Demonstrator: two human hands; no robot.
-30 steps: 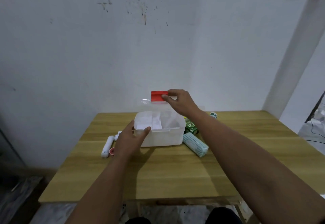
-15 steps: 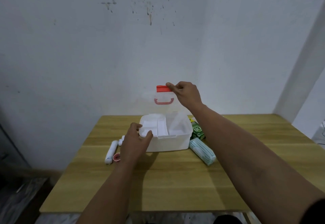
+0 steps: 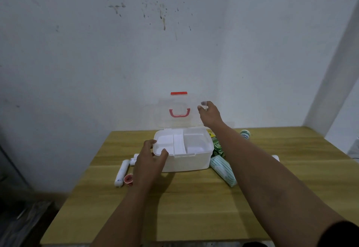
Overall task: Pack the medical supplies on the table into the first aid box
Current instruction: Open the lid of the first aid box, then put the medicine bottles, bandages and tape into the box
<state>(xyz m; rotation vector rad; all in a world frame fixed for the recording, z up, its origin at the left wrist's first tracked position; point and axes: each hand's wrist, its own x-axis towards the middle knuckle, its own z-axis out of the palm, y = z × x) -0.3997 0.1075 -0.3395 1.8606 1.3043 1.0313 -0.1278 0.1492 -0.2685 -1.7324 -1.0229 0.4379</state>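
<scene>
The first aid box (image 3: 182,155) sat near the tabletop's (image 3: 194,208) far edge, long axis left-right, its clear lid (image 3: 174,110) upright. The left hand (image 3: 149,161) gripped its left front corner; the right hand (image 3: 208,113) pinched the lid's right edge.

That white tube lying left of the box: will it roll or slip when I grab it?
The white tube looks round and smooth, so it may roll sideways if nudged. It is slim and likely light. It lies flat on the table, so a pinch across its middle should hold.
</scene>
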